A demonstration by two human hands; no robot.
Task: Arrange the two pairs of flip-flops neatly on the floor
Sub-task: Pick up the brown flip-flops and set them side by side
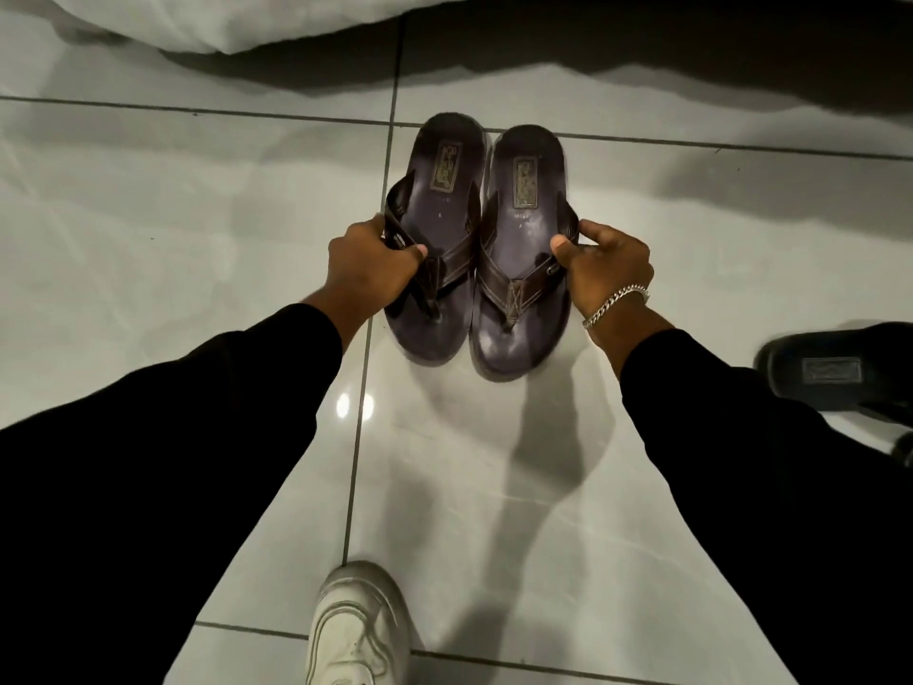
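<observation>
Two dark brown flip-flops lie side by side on the white tiled floor, heels away from me. My left hand (368, 264) pinches the outer strap of the left flip-flop (435, 200). The outer strap of the right flip-flop (518, 229) is gripped by my right hand (602, 269), which wears a silver bracelet. The two soles almost touch along their inner edges. A black flip-flop (835, 370) of another pair lies at the right edge, partly cut off, with a second dark piece just below it behind my sleeve.
White bedding (222, 22) hangs down at the top, casting a dark shadow on the tiles. My white sneaker (358, 630) stands at the bottom centre. Glossy floor tiles (148, 215) spread to the left and between my arms.
</observation>
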